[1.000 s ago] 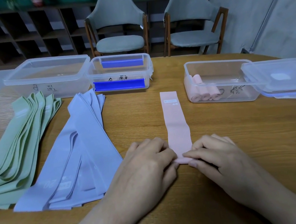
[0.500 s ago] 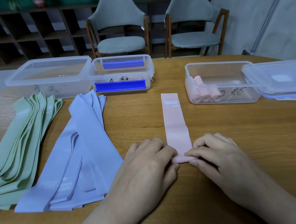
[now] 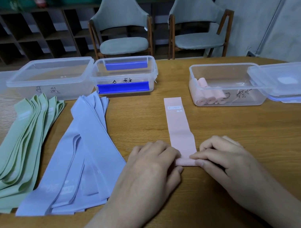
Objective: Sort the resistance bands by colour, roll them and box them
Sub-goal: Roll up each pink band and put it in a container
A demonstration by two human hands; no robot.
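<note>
A pink resistance band (image 3: pixel 178 125) lies flat on the wooden table (image 3: pixel 265 146), stretching away from me. Its near end is curled into a small roll. My left hand (image 3: pixel 151 169) and my right hand (image 3: pixel 224 159) pinch that roll from either side with curled fingers. Several rolled pink bands (image 3: pixel 208 94) sit in the open clear box (image 3: pixel 226 84) at the right. A fan of purple bands (image 3: pixel 79 157) and a fan of green bands (image 3: pixel 16 150) lie at the left.
A large clear box (image 3: pixel 51 79) and a smaller one with blue clips (image 3: pixel 123 77) stand at the back. A loose lid (image 3: pixel 291 82) leans on the right box. Two grey chairs (image 3: pixel 123 27) and dark shelving stand behind the table.
The roll at the pink band's near end has grown slightly and crept away from me under both hands. Nothing else has moved.
</note>
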